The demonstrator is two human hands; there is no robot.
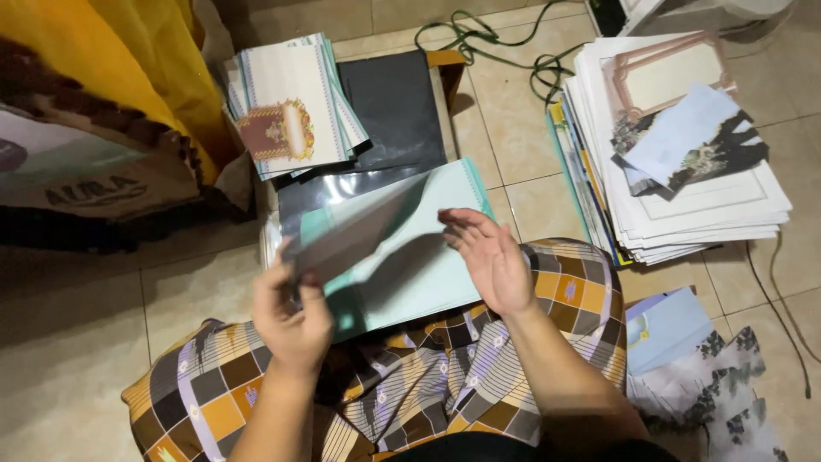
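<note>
My left hand (291,315) grips a clear plastic sleeve (351,233) by its near corner and holds it up, blurred, over a pale green sheet (428,257) that rests on my lap. My right hand (489,255) hovers flat with its fingers apart at the right side of the green sheet, holding nothing. Under both lies my checked brown and orange cloth (410,385) across my knees.
A fanned stack of bordered certificates (291,103) sits on a black folder (393,111) ahead. A thick paper pile (684,197) with a photo and pink frame stands at right. Yellow cloth (128,60) at left, a green cable (479,38) on the tiled floor, printed sheets (701,376) at lower right.
</note>
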